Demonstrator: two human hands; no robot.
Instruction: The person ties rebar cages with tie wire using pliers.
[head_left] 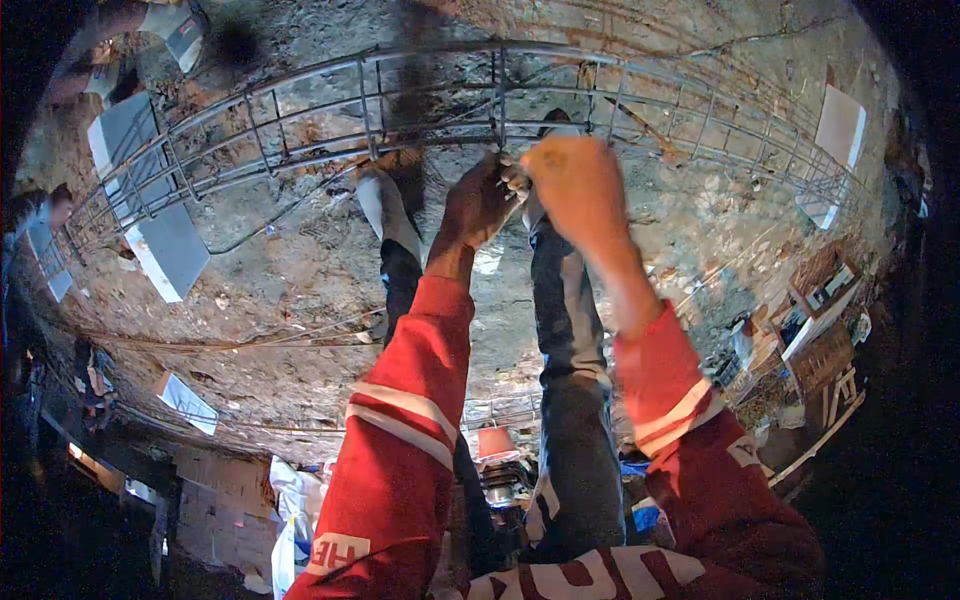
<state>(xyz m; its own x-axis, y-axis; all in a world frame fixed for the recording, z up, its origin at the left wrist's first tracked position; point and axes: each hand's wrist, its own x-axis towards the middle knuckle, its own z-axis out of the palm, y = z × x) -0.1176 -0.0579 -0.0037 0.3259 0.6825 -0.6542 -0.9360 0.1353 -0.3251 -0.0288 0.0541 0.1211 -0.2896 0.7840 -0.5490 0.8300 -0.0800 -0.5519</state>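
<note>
A long cage of steel reinforcing bars (499, 95) runs across the upper part of the view, with crossbars along its length. My left hand (480, 205) is closed just below the cage's near bar, its fingertips pinched together. Right beside it, my right hand (578, 190) is curled into a fist and slightly blurred, the two hands nearly touching. Whatever lies between the fingers is too small and hidden to name. Both forearms wear red sleeves with white stripes.
My legs and shoes stand on rough, littered ground (310, 255) below the cage. White blocks (165, 250) lie at left, and another white block (838, 130) at right, near the cage ends. Wooden scraps (825, 350) pile at right. An orange bucket (496, 444) is behind me.
</note>
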